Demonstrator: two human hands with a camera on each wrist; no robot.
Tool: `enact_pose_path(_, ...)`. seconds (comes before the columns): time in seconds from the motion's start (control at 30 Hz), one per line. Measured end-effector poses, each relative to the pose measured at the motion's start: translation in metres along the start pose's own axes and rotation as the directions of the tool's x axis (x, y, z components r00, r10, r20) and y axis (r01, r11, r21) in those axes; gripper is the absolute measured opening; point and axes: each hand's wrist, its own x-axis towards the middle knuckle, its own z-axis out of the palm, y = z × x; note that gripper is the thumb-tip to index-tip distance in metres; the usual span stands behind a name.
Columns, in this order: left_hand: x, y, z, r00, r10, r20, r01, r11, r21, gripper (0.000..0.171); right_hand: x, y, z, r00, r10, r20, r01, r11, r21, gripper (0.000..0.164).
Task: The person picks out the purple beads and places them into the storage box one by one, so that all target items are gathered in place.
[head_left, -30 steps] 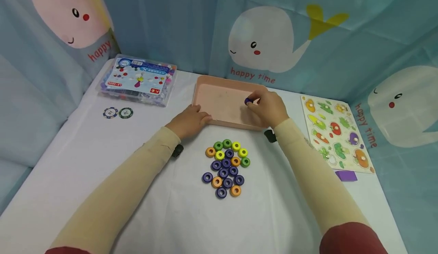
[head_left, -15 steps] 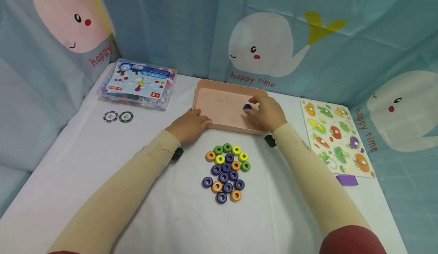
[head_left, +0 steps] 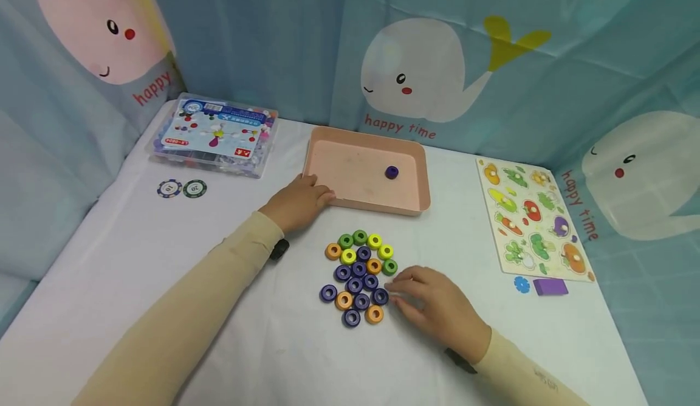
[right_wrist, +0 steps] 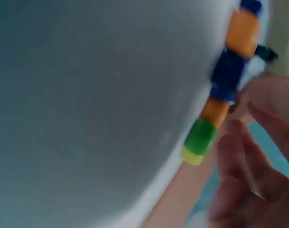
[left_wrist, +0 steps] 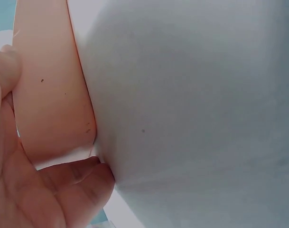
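My left hand [head_left: 298, 203] holds the near left corner of a shallow pink tray [head_left: 372, 204]. In the left wrist view, thumb and fingers [left_wrist: 82, 190] lie about the tray's outer wall [left_wrist: 54, 95]. One dark purple ring-shaped bead [head_left: 391, 172] sits inside the tray, right of its middle. My right hand [head_left: 437, 309] hovers at the right edge of a cluster of beads, its thumb and fingers apart around a purple bead [head_left: 380, 296], with no grip visible. Orange [head_left: 374, 314], green [head_left: 389, 267] and yellow beads [head_left: 385, 251] lie in the cluster.
A clear box of colourful pieces [head_left: 213, 135] stands at the back left, two poker chips [head_left: 194, 188] in front of it. To the right lie a vegetable puzzle board [head_left: 533, 217], a purple block [head_left: 550, 286] and a blue flower-shaped piece [head_left: 522, 284]. A whale-print curtain [head_left: 306, 47] hangs behind.
My right hand let go of the purple bead inside the tray, then came back towards me to the cluster's right side. My left hand stays at the tray's corner.
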Motion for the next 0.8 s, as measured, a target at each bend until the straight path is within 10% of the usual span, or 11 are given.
enact_pose_path(0.3, 0.001, -0.001, 0.002, 1.000, 0.014, -0.028, -0.014, 1.000, 0.011, 0.052, -0.011, -0.004, 0.006, 0.998, -0.004, 0.069, 0.011, 0.995, -0.100, 0.011)
enact_pose_path(0.8, 0.000, -0.001, 0.001, 1.000, -0.004, -0.014, 0.004, 1.000, 0.013, 0.052, 0.007, -0.009, 0.012, 0.992, -0.043, 0.116, 0.041, 0.999, 0.019, 0.022)
